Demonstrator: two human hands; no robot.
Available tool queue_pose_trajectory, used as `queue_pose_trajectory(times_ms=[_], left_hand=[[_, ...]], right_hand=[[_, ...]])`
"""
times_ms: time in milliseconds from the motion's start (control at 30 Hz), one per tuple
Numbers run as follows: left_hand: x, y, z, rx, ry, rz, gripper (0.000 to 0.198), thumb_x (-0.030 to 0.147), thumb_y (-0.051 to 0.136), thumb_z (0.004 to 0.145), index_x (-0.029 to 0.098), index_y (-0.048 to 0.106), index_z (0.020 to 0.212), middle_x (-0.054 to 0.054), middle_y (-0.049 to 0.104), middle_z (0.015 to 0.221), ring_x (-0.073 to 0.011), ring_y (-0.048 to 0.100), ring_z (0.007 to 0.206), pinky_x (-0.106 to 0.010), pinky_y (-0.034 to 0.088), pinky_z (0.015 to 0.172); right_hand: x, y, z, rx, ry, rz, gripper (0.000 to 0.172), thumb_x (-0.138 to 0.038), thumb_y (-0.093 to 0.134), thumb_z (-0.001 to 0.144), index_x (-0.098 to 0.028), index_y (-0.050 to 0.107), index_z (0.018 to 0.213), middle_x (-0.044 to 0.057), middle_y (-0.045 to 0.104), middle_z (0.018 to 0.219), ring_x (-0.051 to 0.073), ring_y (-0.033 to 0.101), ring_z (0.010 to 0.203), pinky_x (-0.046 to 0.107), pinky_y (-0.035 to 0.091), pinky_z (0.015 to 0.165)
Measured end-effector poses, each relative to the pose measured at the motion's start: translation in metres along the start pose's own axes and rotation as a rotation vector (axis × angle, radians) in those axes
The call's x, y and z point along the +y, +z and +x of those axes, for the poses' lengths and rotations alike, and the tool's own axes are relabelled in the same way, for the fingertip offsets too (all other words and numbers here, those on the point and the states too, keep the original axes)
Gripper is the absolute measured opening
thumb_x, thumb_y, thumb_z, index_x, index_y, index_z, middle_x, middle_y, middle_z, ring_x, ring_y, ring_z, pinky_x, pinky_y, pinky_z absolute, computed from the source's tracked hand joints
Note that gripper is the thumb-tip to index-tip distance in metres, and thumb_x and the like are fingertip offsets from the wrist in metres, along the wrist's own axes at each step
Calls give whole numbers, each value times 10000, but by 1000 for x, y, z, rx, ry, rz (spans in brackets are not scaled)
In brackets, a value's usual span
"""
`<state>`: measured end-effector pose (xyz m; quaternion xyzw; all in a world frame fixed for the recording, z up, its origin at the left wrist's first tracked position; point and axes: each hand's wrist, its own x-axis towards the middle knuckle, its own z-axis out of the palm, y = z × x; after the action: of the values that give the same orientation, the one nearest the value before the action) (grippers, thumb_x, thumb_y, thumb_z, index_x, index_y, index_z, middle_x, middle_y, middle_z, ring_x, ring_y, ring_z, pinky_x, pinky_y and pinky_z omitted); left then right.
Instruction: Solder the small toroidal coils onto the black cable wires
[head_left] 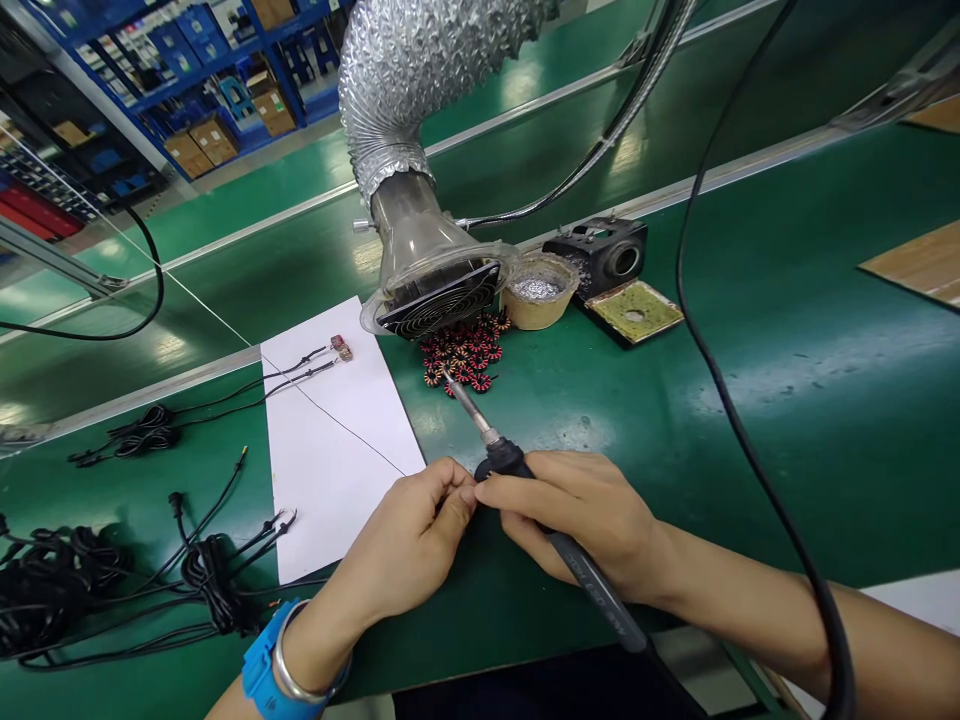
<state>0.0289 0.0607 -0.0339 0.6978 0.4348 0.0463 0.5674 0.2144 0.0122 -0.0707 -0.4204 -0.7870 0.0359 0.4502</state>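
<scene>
Soldering work on a green table (787,400), seen from the head camera. Right hand (577,510) closed around the grip of a soldering iron (592,585), held like a pen, with the metal shaft pointing up and away and its tip just beside a heap of toroid coils (465,355) wound in red and black; whether tip and coils touch cannot be told. Left hand (397,540) narrow, thumb and fingers pinched together, almost meeting the right hand; anything in the pinch is too small to tell, though a thin black wire (337,425) crosses a white paper sheet (330,500) toward it. Blue wristband (274,665) and metal bangle (304,680) on the left wrist. Two black cables (292,385) lie on the sheet, ending in small components (341,348) near its far edge; more coiled black cables (210,580) lie left of the sheet. Beyond the coils, a fume extractor nozzle (439,300) with a fan grille, fed by a foil duct (397,80), tilts down over the table, beside a tan cup of silver solder (536,290), a black stand (600,255) and a yellow sponge tray (634,312). Black cord (720,350) crosses the table's right side. Blue shelves (202,70) with cartons (202,145) stand in the distance.
</scene>
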Motion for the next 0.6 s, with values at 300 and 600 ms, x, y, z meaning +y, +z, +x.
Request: queue_pose_trajectory(times_ms=[300,600], left_hand=[[-7,5,3,21,-43,-139,277,391,425,962,190,453,773,64,391,635,-98,308,570,-234,266,518],[-12,8,3,2,-77,-296,268,375,451,939,188,430,748,75,345,595,-82,259,528,-215,221,477]], right_hand=[[-1,5,-6,-24,90,56,292,-53,478,870,-178,587,1110,-15,567,691,113,537,572,228,441,562],[-4,2,-1,-34,106,204,310,-47,486,848,-163,584,1118,4,640,737,114,589,585,232,508,580]])
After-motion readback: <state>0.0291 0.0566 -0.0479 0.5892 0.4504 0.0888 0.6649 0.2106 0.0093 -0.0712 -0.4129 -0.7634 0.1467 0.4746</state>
